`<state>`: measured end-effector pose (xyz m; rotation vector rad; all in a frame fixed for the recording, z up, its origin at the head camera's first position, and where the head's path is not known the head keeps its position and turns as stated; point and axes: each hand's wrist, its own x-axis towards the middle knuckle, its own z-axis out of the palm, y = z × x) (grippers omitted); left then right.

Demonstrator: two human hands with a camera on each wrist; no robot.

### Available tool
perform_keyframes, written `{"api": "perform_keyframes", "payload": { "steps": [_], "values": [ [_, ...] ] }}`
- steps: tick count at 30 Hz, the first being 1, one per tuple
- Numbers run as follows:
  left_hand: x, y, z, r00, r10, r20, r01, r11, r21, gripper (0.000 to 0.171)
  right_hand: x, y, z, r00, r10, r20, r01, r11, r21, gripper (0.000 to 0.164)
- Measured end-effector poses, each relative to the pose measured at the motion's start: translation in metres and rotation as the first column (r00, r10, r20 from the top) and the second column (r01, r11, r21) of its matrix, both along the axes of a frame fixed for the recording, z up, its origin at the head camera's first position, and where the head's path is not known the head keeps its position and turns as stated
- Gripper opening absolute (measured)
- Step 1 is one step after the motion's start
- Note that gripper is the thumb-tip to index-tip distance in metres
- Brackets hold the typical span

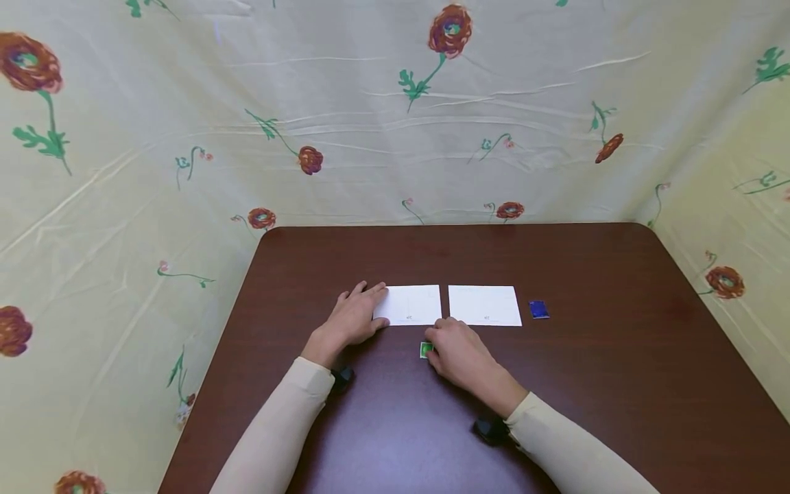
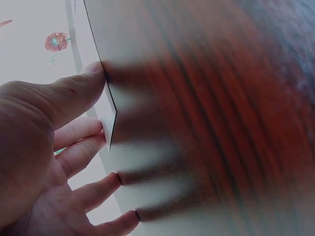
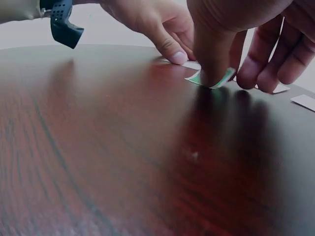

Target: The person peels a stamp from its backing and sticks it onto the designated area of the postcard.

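Observation:
Two white paper cards (image 1: 412,303), each with tiny faint print along its near side, lie side by side on the table. My left hand (image 1: 350,319) rests at the left end of the left card, fingers spread; in the left wrist view, its thumb and two fingers touch that card (image 2: 111,120). Just in front of the gap between the cards, my right hand (image 1: 459,351) holds a small green stamp-like square (image 1: 424,350) with a white border. In the right wrist view, the green square (image 3: 225,77) bends up around the thumb, which partly hides it.
A small dark blue flat piece (image 1: 539,309) lies right of the right card (image 1: 484,298). The brown wooden table (image 1: 395,425) has rounded far corners. Behind and beside it hangs a pale flowered cloth (image 1: 370,103). A dark band (image 1: 490,431) sits at each wrist.

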<state>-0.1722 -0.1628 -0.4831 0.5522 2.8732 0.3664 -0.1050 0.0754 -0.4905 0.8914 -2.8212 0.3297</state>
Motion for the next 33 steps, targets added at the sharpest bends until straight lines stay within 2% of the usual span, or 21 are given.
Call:
{"api": "perform_keyframes", "payload": {
  "steps": [6, 12, 33],
  "values": [
    [-0.003, 0.003, 0.0, 1.0, 0.012, 0.003, -0.012, 1.0, -0.003, 0.072, -0.007, 0.003, 0.0, 1.0, 0.008, 0.0, -0.008, 0.999, -0.045, 0.016],
    [-0.004, 0.003, -0.001, 1.0, 0.016, 0.01, -0.016, 1.0, -0.011, 0.072, -0.009, 0.005, 0.008, 1.0, 0.028, 0.013, -0.026, 0.995, -0.095, 0.02],
    [-0.003, 0.004, 0.003, 1.0, -0.003, 0.009, 0.003, 0.999, -0.041, 0.072, -0.023, 0.005, 0.035, 0.998, 0.067, 0.017, -0.064, 0.991, -0.115, 0.012]
  ]
}}
